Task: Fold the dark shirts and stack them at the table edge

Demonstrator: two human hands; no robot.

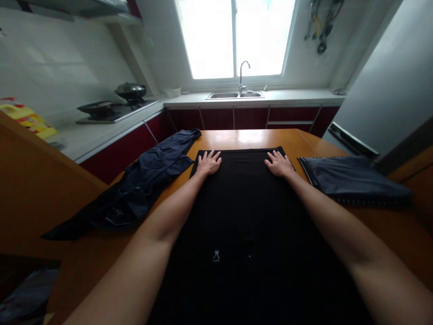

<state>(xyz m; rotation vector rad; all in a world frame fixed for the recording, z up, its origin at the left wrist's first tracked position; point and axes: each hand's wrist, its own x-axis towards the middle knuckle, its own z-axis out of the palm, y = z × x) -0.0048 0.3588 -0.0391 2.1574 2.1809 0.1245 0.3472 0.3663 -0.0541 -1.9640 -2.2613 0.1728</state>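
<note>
Both my left hand [209, 164] and right hand [279, 164] lie open on the black cloth [240, 203], which from under them extends lengthwise back toward me.

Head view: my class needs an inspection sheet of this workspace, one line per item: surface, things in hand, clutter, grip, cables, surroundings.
Surface: wooden table, glossy where bare.
Things in hand: black cloth, spread out, small light mark on it.
Clutter: rumpled dark blue garment on the left; folded grey cloth on the right.
Grip: left hand and right hand open, flat near the black cloth's far corners.
Cables: cannot tell; hanging items on the wall are blurred.
Surroundings: sink under the window, lidded pan on the hob, yellow container far left.
</note>
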